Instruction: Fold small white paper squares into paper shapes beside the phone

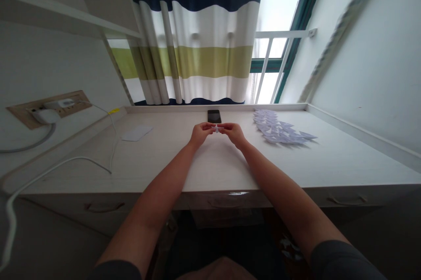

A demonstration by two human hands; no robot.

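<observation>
Between my two hands, just above the white desk (pixel 210 157), is a small piece of folded white paper (pixel 217 129). My left hand (pixel 200 133) pinches its left side, thumb and fingertips pressed together. On the right side my right hand (pixel 233 132) grips it in the same way. The fingers cover most of the paper, so its full shape is hidden. A dark phone (pixel 214 116) lies flat right behind my hands. To the right, many folded white paper pieces (pixel 279 130) lie overlapping in a curved pile.
A stack of flat white paper (pixel 137 133) lies on the left of the desk. White cables (pixel 95 160) run from a wall socket (pixel 49 108) across the left side. Raised edging borders the desk's back, with a striped curtain (pixel 200 52) and window behind.
</observation>
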